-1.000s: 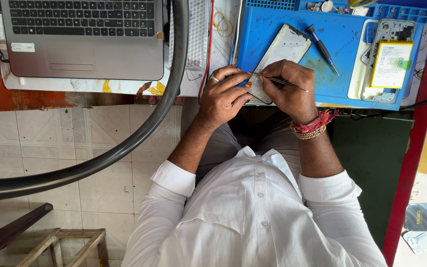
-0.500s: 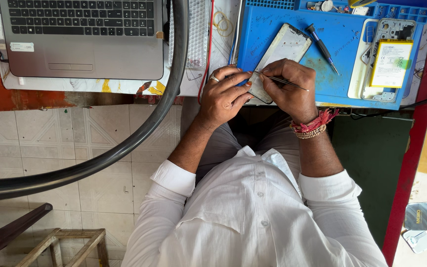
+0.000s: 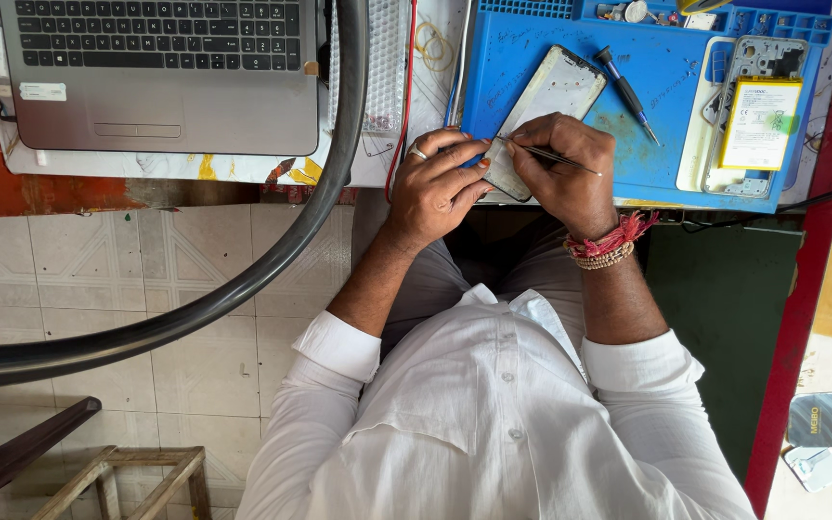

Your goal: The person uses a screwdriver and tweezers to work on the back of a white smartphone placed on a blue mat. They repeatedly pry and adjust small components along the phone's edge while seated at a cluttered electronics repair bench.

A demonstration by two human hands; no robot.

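1. Pale floor tiles (image 3: 98,279) fill the near left, under a counter (image 3: 69,188) whose edge shows worn red paint.
2. At far left on the counter sits a grey laptop (image 3: 161,82), lid open, keys facing the person.
3. A thick black curved tube (image 3: 329,202) sweeps across the view just right of the laptop, likely part of the head rig.
4. The left hand (image 3: 435,188), wearing 1 ring, presses its fingers on the near end of the phone screen panel (image 3: 546,106), seemingly to keep it from sliding; its grip is closed on the panel's edge.
5. The panel lies tilted on a blue work mat (image 3: 666,96), which probably protects it.
6. The right hand (image 3: 565,173) is pinched round thin tweezers (image 3: 546,154), tip at the panel's near corner.
7. A screwdriver (image 3: 626,91) lies just beyond, within reach.
8. At far right an opened phone body (image 3: 758,116) rests in the mat's tray, battery up.
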